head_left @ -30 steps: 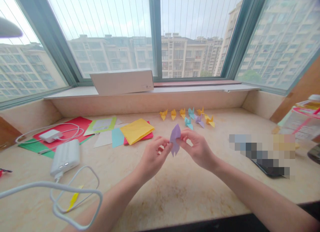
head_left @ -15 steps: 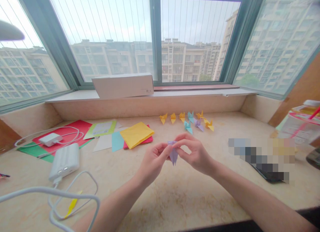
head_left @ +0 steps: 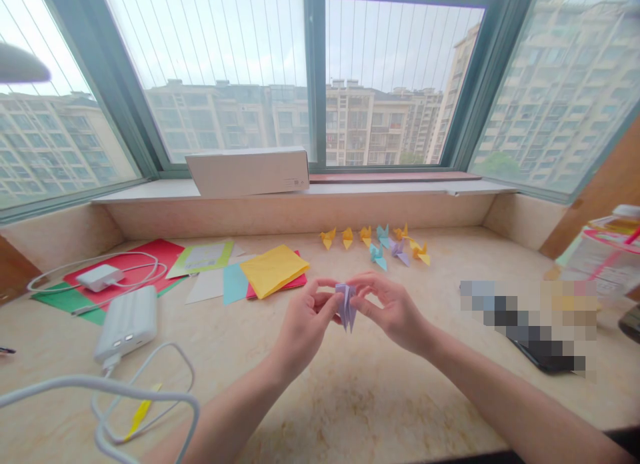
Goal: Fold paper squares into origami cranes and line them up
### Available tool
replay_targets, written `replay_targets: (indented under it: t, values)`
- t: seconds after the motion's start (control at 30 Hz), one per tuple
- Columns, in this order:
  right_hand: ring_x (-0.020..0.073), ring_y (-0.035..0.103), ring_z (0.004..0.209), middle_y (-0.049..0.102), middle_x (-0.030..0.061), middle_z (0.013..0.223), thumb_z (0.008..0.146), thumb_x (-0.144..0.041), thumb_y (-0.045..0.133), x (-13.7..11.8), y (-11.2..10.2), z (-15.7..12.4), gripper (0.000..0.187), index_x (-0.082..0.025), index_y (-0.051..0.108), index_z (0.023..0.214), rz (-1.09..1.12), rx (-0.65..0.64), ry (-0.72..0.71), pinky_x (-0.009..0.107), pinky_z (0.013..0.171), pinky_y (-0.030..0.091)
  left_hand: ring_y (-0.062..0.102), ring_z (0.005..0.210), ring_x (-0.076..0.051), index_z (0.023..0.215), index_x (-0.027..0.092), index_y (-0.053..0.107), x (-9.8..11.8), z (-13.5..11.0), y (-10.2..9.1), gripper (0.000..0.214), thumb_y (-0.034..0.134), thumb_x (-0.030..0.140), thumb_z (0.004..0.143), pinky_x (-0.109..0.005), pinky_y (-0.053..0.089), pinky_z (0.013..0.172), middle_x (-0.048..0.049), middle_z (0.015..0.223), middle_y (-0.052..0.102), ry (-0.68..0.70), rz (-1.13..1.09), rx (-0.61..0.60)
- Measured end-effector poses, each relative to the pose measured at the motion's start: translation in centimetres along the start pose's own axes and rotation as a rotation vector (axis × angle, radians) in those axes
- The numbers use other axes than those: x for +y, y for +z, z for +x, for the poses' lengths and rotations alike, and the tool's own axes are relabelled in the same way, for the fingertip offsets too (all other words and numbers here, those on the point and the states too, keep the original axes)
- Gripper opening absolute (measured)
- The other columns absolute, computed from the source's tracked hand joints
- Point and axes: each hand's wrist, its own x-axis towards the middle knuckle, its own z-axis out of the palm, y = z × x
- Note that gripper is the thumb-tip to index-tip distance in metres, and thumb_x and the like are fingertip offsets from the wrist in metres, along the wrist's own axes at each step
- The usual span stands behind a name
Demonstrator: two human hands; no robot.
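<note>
A small folded piece of purple origami paper (head_left: 347, 308) is held up over the counter between my two hands, its narrow points hanging down. My left hand (head_left: 313, 321) pinches its left side with thumb and fingers. On the other side, the thumb and fingertips of my right hand (head_left: 391, 309) grip the right edge. Beyond my hands stand several folded paper cranes: yellow ones such as the crane (head_left: 420, 253) at the right, blue ones like the crane (head_left: 377, 256), and a purple crane (head_left: 399, 251).
At the left lie a yellow paper stack (head_left: 275, 271), red paper (head_left: 160, 254), a white power bank (head_left: 127, 323) and a looping white cable (head_left: 150, 391). A phone (head_left: 547, 359), partly blurred out, and a clear drink cup (head_left: 607, 264) are at the right. A white box (head_left: 249, 173) rests on the sill.
The purple paper's flaps now stand apart, with a split showing down the middle. My right fingers have shifted from its top to its right edge.
</note>
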Motion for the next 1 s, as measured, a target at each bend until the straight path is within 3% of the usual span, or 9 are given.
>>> replay_targets:
  t: [0.2, 0.37, 0.57, 0.7, 0.83, 1.0]
  values:
    - [0.0182, 0.064, 0.081, 0.07, 0.0041, 0.093, 0.087, -0.033, 0.073, -0.3, 0.1, -0.1, 0.02, -0.024, 0.07, 0.104, -0.068, 0.041, -0.013, 0.035, 0.077, 0.052, 0.073, 0.077, -0.021, 0.107, 0.014, 0.071, 0.0, -0.4, 0.1, 0.031, 0.069, 0.039, 0.088, -0.03, 0.06, 0.063, -0.0097, 0.091, 0.078, 0.066, 0.073, -0.022]
    - [0.0178, 0.065, 0.077, 0.072, 0.0037, 0.088, 0.085, -0.033, 0.075, -0.4, 0.6, -0.2, 0.024, -0.022, 0.067, 0.105, 0.011, 0.144, 0.098, 0.034, 0.074, 0.054, 0.07, 0.096, -0.022, 0.121, 0.023, 0.071, -0.6, -0.3, -0.1, 0.037, 0.073, 0.032, 0.085, -0.032, 0.061, 0.078, -0.0096, 0.111, 0.072, 0.191, 0.233, -0.072]
    - [0.0194, 0.071, 0.077, 0.074, 0.0051, 0.085, 0.081, -0.038, 0.078, -0.6, 1.2, -0.4, 0.029, -0.02, 0.067, 0.101, 0.165, 0.14, 0.154, 0.035, 0.073, 0.058, 0.073, 0.088, -0.022, 0.11, 0.02, 0.073, -1.2, 0.1, -0.5, 0.027, 0.073, 0.03, 0.085, -0.032, 0.062, 0.076, -0.0085, 0.098, 0.077, 0.196, 0.224, 0.05]
    - [0.0199, 0.07, 0.079, 0.074, 0.0053, 0.085, 0.084, -0.035, 0.075, -1.0, 1.1, -0.5, 0.015, -0.021, 0.071, 0.088, 0.043, 0.103, 0.106, 0.037, 0.076, 0.057, 0.075, 0.086, -0.023, 0.099, 0.018, 0.075, -1.0, 0.2, -0.6, 0.018, 0.074, 0.027, 0.084, -0.033, 0.062, 0.078, -0.008, 0.094, 0.079, 0.211, 0.218, 0.092]
    - [0.0231, 0.068, 0.101, 0.072, 0.0071, 0.104, 0.085, -0.03, 0.074, -1.3, 1.0, -0.5, 0.009, -0.023, 0.069, 0.083, -0.097, 0.127, 0.008, 0.042, 0.094, 0.052, 0.076, 0.086, -0.024, 0.1, 0.018, 0.077, -0.8, 0.1, -0.7, 0.018, 0.073, 0.027, 0.085, -0.035, 0.062, 0.081, -0.0082, 0.095, 0.08, 0.228, 0.265, 0.085]
    - [0.0253, 0.064, 0.118, 0.071, 0.0072, 0.122, 0.088, -0.031, 0.071, -1.2, 1.4, -0.7, 0.01, -0.024, 0.064, 0.087, 0.003, 0.057, 0.116, 0.048, 0.105, 0.045, 0.076, 0.084, -0.024, 0.101, 0.021, 0.078, -0.8, 0.2, -0.8, 0.018, 0.071, 0.027, 0.086, -0.035, 0.062, 0.077, -0.0067, 0.097, 0.08, 0.26, 0.361, 0.08]
